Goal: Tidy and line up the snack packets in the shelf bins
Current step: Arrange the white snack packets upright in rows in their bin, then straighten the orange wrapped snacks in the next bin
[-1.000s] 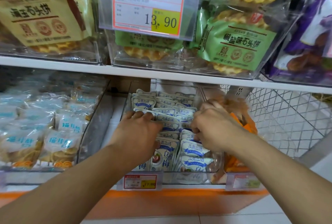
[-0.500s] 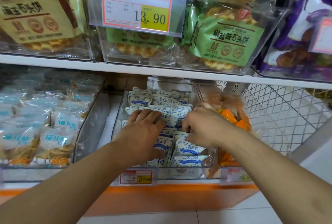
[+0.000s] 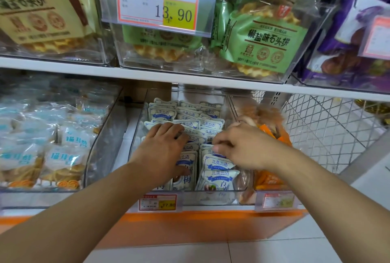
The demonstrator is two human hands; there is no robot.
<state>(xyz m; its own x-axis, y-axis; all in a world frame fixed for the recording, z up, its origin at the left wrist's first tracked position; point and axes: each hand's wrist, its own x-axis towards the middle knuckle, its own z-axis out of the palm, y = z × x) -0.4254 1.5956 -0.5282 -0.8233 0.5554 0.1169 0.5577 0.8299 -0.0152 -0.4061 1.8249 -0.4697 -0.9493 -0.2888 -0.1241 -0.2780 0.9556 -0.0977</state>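
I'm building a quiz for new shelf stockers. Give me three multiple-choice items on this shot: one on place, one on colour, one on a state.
1. Both hands work in which bin?
A. clear middle bin
B. upper-shelf bin
C. wire basket

2. Colour of the upper price tag's price patch?
A. blue
B. yellow
C. white

3. The left hand is:
A. flat on the packets
B. lifting a packet clear
C. off the shelf

Answers: 1 A, left hand and right hand are over the white-and-blue packets in the clear middle bin. 2 B, price tag. 3 A, fingers lie spread on the packets.
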